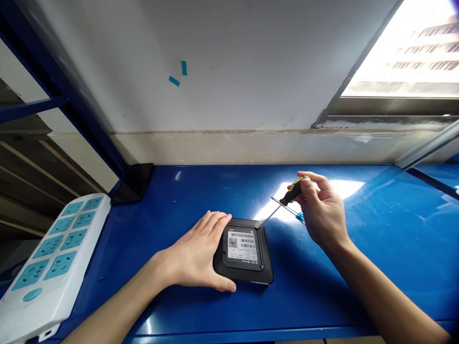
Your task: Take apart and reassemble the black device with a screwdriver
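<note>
A black square electronic box lies on the blue tabletop, a white label with barcodes and a QR code facing up. My left hand grips its left side, thumb along the near edge and fingers over the far edge. In my right hand is a screwdriver with a black and yellow handle, held tilted. Its tip meets the box near the far right corner of the labelled panel. A screw shows at the panel's near right corner. Behind the screwdriver lies a thin dark tool with a blue end, partly hidden by my right hand.
At the left stands a white power strip with teal sockets. A black phone-like slab leans by the blue frame at the back left. Behind the blue tabletop rises a pale wall, with a window at the upper right.
</note>
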